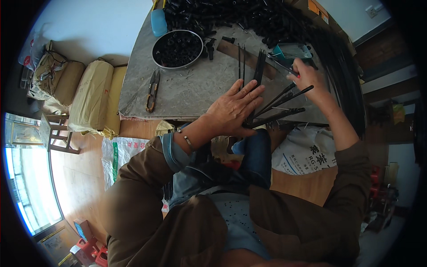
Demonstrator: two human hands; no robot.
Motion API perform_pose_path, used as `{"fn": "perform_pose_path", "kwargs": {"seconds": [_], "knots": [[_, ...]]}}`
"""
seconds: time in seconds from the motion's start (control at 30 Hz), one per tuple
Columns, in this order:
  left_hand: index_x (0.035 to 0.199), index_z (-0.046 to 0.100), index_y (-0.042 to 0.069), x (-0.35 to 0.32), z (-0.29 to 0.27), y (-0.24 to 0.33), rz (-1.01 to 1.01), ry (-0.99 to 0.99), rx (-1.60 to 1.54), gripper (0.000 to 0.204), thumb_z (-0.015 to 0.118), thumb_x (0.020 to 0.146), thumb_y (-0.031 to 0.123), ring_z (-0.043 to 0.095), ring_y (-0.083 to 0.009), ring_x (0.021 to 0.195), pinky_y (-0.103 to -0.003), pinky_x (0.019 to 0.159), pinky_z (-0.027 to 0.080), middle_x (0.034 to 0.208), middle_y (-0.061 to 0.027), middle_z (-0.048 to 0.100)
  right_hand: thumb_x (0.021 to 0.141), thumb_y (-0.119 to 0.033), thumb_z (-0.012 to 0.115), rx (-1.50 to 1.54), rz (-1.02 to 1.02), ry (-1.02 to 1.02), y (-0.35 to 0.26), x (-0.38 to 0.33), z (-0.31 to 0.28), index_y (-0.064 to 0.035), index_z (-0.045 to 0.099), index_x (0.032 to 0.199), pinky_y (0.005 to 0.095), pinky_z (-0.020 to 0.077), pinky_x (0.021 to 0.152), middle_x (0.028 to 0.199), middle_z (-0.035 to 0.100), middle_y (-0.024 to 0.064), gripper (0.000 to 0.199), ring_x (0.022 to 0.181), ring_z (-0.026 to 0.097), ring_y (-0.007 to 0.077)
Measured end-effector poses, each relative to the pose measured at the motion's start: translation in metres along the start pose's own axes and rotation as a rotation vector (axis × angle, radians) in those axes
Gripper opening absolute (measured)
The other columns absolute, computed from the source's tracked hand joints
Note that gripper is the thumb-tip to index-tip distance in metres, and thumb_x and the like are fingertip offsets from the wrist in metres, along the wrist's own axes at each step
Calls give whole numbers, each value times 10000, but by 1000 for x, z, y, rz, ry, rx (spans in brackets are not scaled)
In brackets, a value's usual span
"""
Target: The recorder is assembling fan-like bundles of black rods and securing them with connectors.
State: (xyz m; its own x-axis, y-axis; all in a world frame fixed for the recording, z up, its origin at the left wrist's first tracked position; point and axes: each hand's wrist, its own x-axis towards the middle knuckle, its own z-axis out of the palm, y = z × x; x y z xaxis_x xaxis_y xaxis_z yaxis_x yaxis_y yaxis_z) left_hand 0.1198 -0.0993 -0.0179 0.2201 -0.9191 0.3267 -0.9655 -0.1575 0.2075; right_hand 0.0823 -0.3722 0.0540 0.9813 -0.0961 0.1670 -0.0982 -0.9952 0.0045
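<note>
My left hand [235, 107] lies flat with its fingers stretched over a bunch of thin black rods [259, 66] at the table's near edge. Thicker black rods [278, 115] fan out to the right from beside its palm. To the right, my right hand [311, 80] is closed around a slim dark tool [284, 66] with a bit of red on it; its exact kind I cannot make out. The tool's tip points toward the upper ends of the rods. Beneath the rods lies a flat brownish strip [227, 49]. Behind the right hand sits a small teal container [291, 51].
On the grey table [182, 95] are pliers with orange handles [153, 91] and a round bowl [155, 58] of small black parts. Black tubular pieces [249, 13] pile up at the back. Long black strands [340, 66] run along the right edge. Wrapped bundles [91, 95] stand left.
</note>
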Motion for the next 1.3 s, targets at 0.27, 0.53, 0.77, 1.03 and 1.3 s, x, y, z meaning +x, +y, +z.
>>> {"fn": "perform_pose_path", "kwargs": {"seconds": [0.27, 0.53, 0.77, 1.03, 1.3], "knots": [[1355, 422, 11, 1, 1, 0, 4, 2, -37, 862, 656, 739, 567, 183, -323, 1428, -481, 1169, 128, 1498, -178, 278, 871, -215, 652, 939, 477, -420, -12, -14, 5, -68, 462, 865, 239, 335, 406, 707, 476, -14, 240, 482, 405, 52], [1352, 419, -24, -3, 0, -2, -63, 29, -9, 856, 651, 759, 547, 155, -369, 1426, -469, 1169, 131, 1505, -223, 230, 866, -141, 630, 978, 327, -317, -30, -20, -29, -63, 454, 889, 277, 400, 492, 713, 481, 17, 193, 556, 479, 103], [1329, 459, -30, -1, 3, -1, -36, 86, 42, 862, 631, 760, 595, 211, -362, 1411, -471, 1164, 151, 1476, -217, 310, 743, 5, 640, 73, -76, 170, -20, 24, -8, -56, 424, 903, 435, 401, 667, 792, 522, 135, 276, 795, 564, 360], [1330, 442, -42, -4, 3, -2, -51, 96, -37, 852, 666, 746, 538, 210, -364, 1413, -471, 1162, 157, 1484, -221, 291, 705, 18, 687, -53, -157, 124, -43, 57, -1, -93, 451, 938, 426, 362, 804, 919, 545, 71, 350, 968, 548, 295], [1302, 480, -41, -3, 3, -3, -43, 127, -52, 831, 664, 746, 548, 207, -357, 1415, -468, 1163, 158, 1484, -213, 299, 703, 14, 696, -151, -196, 151, -42, 55, -8, -99, 466, 960, 397, 364, 825, 927, 543, 71, 362, 969, 552, 276]]}}
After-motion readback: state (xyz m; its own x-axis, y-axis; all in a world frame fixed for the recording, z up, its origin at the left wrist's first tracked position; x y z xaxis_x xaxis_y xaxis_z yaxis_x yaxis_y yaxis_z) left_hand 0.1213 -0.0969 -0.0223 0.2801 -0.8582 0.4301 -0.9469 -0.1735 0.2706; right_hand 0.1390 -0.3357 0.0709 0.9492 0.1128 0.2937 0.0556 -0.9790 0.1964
